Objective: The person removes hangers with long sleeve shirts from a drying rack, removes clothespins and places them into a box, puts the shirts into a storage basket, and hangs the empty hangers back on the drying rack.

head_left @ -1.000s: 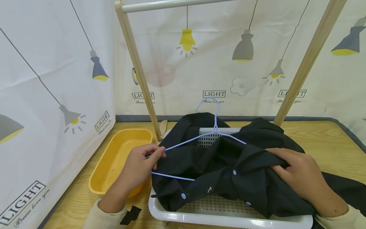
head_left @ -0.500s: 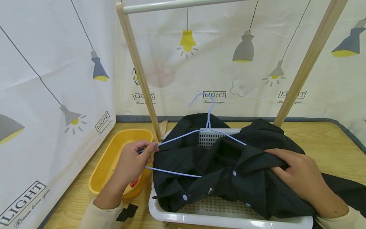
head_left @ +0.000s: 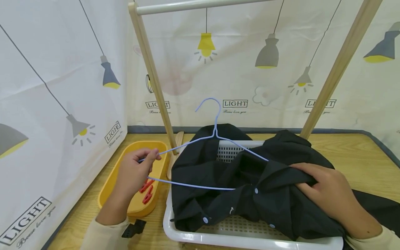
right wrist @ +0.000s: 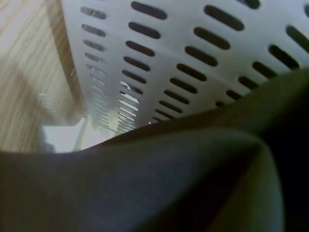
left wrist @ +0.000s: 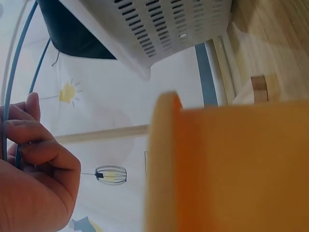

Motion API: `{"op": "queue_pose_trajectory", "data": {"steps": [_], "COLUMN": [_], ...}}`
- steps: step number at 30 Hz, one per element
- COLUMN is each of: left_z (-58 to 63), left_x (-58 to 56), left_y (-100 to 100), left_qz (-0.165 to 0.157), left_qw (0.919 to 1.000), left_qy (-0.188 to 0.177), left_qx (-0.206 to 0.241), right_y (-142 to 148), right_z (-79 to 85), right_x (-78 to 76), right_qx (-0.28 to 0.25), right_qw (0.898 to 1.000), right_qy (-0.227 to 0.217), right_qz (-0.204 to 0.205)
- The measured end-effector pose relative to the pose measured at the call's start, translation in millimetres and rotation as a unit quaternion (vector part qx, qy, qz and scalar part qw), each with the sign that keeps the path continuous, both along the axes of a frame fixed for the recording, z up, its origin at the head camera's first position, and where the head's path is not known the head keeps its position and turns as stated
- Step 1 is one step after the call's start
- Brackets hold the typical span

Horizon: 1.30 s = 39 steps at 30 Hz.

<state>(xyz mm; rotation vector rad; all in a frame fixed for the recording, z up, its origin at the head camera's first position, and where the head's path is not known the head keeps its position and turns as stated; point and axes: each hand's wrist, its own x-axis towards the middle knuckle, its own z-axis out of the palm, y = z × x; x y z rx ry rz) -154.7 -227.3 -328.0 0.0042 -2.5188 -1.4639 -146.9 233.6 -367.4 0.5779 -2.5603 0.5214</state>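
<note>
Two-handed grip is seen: in the lower right of the head view a fold of the black shirt (head_left: 231, 173) is held by the right hand (head_left: 326, 191), and left of centre the pale blue hanger (head_left: 215, 132) is pinched on its upper wire by the left hand (head_left: 134, 170). At the back of the wooden counter (head_left: 353, 156), the rack (head_left: 339, 66) is stood well apart from the hanger's hook, so a knock against it seems unlikely for now. Across the lower centre the shirt is draped over the white basket (head_left: 250, 241) and spilled past its right edge; if cloth were caught on that rim, the basket could be dragged along. At frame centre the hanger's right shoulder is covered by the shirt, while its left end is held out bare; by too long a pull leftward, or by the fold being let go, that shoulder might be drawn out again. Over the yellow tray (head_left: 142, 209) at lower left, a dipped lower wire could be hooked on the rim or on the red pieces (head_left: 146, 199) inside. Smallest of all, the pale buttons (head_left: 205, 220) could be strained, or the wire snagged behind their front edge, if the hanger were twisted.
</note>
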Motion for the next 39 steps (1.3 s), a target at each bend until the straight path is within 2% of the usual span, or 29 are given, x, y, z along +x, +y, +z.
{"op": "queue_pose_trajectory", "data": {"steps": [5, 9, 14, 25, 29, 39], "left_z": [0.6, 0.1, 0.9, 1.2, 1.0, 2.1], "left_x": [-1.7, -2.7, -3.9, -4.0, -3.6, 0.4], "left_y": [-3.9, -7.0, -12.4, -14.9, -13.1, -3.3], "left_qz": [0.025, 0.033, 0.046, 0.093, 0.098, 0.078], "left_qw": [0.9993, 0.9991, 0.9986, 0.9953, 0.9944, 0.9954], "left_qy": [0.028, 0.022, 0.026, 0.025, 0.036, 0.044], "left_qx": [-0.003, -0.011, 0.006, 0.009, 0.019, 0.032], "right_y": [0.7, 1.1, 1.2, 0.8, 0.5, 2.0], "right_z": [-0.4, -0.9, -1.5, -1.1, -0.2, 0.6], "right_x": [-0.1, -0.1, -0.6, -0.6, 0.2, 0.5], "right_qx": [-0.002, 0.000, -0.002, 0.001, 0.005, 0.024], "right_qw": [1.000, 1.000, 1.000, 1.000, 1.000, 0.998], "right_qy": [-0.004, -0.003, 0.010, 0.019, 0.014, 0.007], "right_qz": [-0.004, 0.000, 0.011, 0.023, 0.024, 0.051]}}
